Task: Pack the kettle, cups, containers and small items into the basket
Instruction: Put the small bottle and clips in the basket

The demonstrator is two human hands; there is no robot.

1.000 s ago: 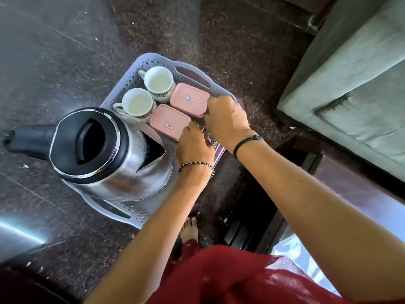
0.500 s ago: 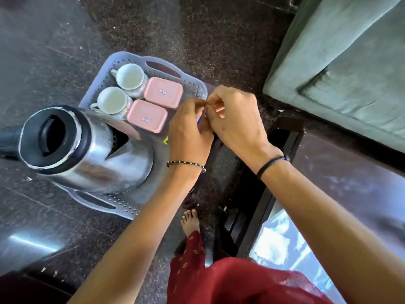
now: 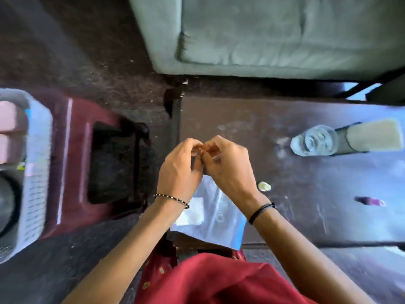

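Note:
My left hand and my right hand meet fingertip to fingertip over the left end of a dark table. Both pinch the top of a clear plastic bag with a blue edge, which spreads out below them. The grey perforated basket is blurred at the far left edge. It holds two pink containers and the kettle, only partly in frame. The cups are out of view. A small pale round item and a purple item lie on the table.
The basket sits on a maroon plastic stool with a dark square opening. A drinking glass and a tan block stand at the table's right. A grey-green sofa fills the top. The floor is dark and speckled.
My view has swung right, away from the basket toward the table. Both hands left the basket's right rim and now stay pinched together over the table with the clear bag below.

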